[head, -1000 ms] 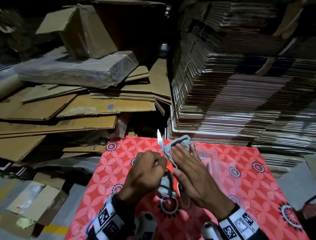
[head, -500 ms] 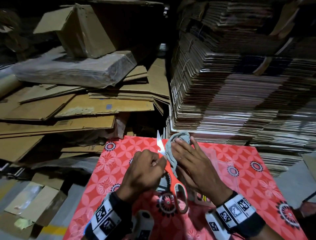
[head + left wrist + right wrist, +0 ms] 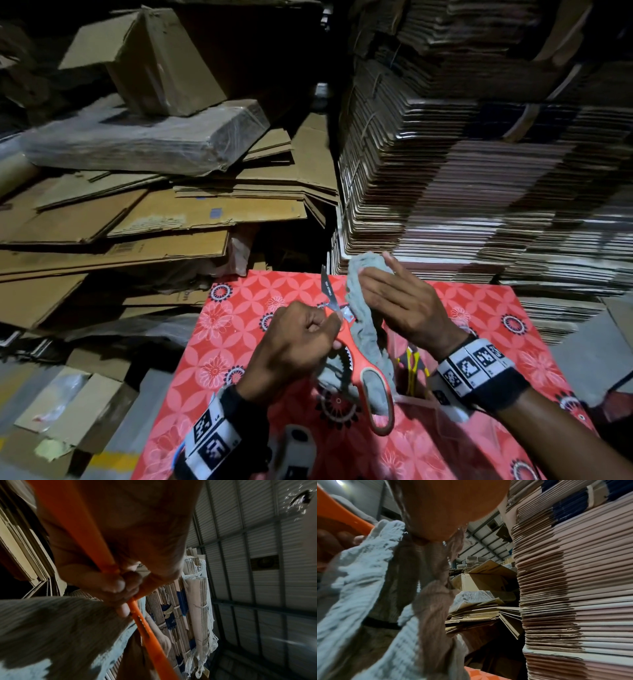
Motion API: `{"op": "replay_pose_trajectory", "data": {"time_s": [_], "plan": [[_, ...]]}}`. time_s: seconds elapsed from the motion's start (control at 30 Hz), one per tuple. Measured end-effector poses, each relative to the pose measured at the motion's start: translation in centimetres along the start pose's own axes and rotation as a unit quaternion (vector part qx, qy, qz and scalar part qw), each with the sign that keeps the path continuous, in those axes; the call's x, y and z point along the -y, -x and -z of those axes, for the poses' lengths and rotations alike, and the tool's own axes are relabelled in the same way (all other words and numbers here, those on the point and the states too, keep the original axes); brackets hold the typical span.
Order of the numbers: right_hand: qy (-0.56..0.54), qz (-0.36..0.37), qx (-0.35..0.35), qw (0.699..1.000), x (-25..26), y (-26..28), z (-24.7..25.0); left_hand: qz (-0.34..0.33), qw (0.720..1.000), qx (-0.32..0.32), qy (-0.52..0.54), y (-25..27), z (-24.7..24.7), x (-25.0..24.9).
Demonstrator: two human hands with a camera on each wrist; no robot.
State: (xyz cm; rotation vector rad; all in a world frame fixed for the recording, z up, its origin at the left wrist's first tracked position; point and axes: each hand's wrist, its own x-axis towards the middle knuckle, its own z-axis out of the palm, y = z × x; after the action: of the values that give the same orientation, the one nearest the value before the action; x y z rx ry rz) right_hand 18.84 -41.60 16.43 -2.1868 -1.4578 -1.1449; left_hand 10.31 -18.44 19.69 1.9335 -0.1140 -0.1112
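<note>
We see the 2 hands close together above the red-patterned bench (image 3: 233,329). The left hand (image 3: 294,339) is clenched round orange scissors (image 3: 347,342) near the pivot (blade tip upward). The right hand (image 3: 404,301) holds a grey cloth (image 3: 364,317) beside the blade, fingers laid over it. Beyond rises stacked flat cardboard (image 3: 479,212).

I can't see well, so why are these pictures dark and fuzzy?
Head view: dim light, black corners, yet the orange scissors look sharp. Left wrist view: the left hand is close and shadowed, the grey cloth blurred. Right wrist view: the cloth smeared, cardboard stack clearer.
</note>
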Motion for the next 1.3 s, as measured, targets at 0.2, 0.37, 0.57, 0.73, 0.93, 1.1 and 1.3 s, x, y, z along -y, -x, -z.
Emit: {"op": "replay_pose_trajectory", "data": {"time_s": [0.2,0.37,0.57,0.73,0.93,1.1,1.3], "plan": [[0.024,-0.046,-0.007,0.999,-1.4,0.7,0.2,0.005,1.0,0.01,-0.012,0.1,-0.1,-0.3],[0.013,-0.14,-0.03,0.99,-2.2,1.1,1.8,0.003,1.0,-0.013,-0.024,0.2,0.5,0.3],[-0.006,-0.129,-0.042,0.991,1.0,0.2,2.0,-0.011,0.998,-0.039,-0.046,-0.1,0.9,0.7],[-0.026,-0.06,-0.026,0.998,3.6,0.0,0.1,-0.024,0.998,-0.042,-0.042,-0.4,0.4,0.2],[-0.039,-0.046,-0.059,0.996,5.2,-0.1,-0.5,-0.038,0.998,0.001,-0.054,-0.1,0.7,-0.1],[-0.021,-0.008,-0.043,0.999,4.1,0.2,-0.9,-0.017,0.998,-0.013,-0.052,0.4,0.7,-0.5],[-0.043,0.025,-0.001,0.999,2.2,-1.4,0.5,-0.01,0.998,-0.025,-0.049,0.3,0.9,-1.6]]}}
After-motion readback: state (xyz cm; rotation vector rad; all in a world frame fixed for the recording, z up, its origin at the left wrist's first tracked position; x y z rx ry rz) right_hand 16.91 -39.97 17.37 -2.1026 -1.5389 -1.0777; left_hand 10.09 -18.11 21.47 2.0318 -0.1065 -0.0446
